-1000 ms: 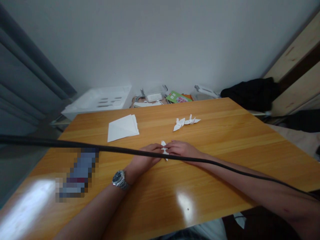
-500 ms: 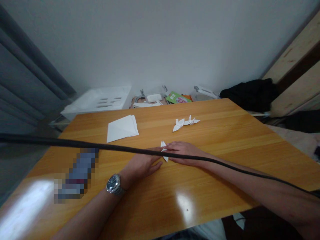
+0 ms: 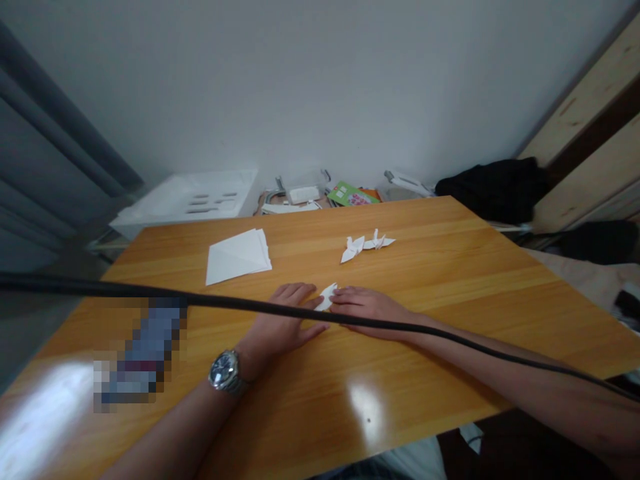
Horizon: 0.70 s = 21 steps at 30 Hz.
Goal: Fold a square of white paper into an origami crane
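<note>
A small piece of folded white paper (image 3: pixel 327 297) lies on the wooden table between my hands, angled up to the right. My left hand (image 3: pixel 283 321), with a metal watch (image 3: pixel 225 371) on its wrist, is open with fingers apart; a fingertip touches the paper's left side. My right hand (image 3: pixel 369 308) has its fingers close together, their tips holding the paper's right edge against the table. A black cable crosses in front and hides part of both hands. Beyond them, two folded white paper cranes (image 3: pixel 353 249) stand side by side.
A stack of white paper sheets (image 3: pixel 239 257) lies at the left on the table (image 3: pixel 450 267). A blurred-out flat object (image 3: pixel 145 353) is at the near left. The black cable (image 3: pixel 220 302) runs across the view. White foam trays (image 3: pixel 200 193) and a green booklet (image 3: pixel 351 194) sit behind the table.
The folded paper has turned from nearly upright in view to slanting up to the right. My left fingers have drawn back and spread. The view has shifted slightly.
</note>
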{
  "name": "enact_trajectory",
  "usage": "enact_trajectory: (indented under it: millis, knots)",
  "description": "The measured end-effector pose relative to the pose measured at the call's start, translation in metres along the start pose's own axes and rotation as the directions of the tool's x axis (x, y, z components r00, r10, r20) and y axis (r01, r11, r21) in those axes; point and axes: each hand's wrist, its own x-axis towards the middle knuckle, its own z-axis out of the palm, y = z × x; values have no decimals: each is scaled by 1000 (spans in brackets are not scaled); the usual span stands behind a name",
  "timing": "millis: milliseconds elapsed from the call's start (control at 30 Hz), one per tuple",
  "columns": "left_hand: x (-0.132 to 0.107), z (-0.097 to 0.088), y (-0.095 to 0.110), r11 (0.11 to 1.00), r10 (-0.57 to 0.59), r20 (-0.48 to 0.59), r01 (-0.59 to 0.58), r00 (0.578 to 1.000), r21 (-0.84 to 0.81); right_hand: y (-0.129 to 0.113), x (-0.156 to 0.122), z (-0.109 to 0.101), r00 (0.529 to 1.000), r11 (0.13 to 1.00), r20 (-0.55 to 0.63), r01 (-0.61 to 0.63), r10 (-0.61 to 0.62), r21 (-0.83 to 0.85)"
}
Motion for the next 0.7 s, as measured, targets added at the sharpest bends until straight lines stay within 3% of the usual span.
enact_trajectory:
  millis: [133,367,500,700]
  knots:
    - [3,3,7,999,-35,24,36,999,-14,-1,6,-5,1000,997,-26,1,1,77]
    - [0,7,1,997,2,-16,-3,1000,-74,9,19,-7,986,983,-59,-150,157,107]
    - [-1,9,2,1000,0,-25,0,1000,-12,12,26,-4,984,980,-50,-162,168,116]
    - [5,0,8,994,-68,49,64,996,89,7,32,-4,987,990,-82,-133,136,36]
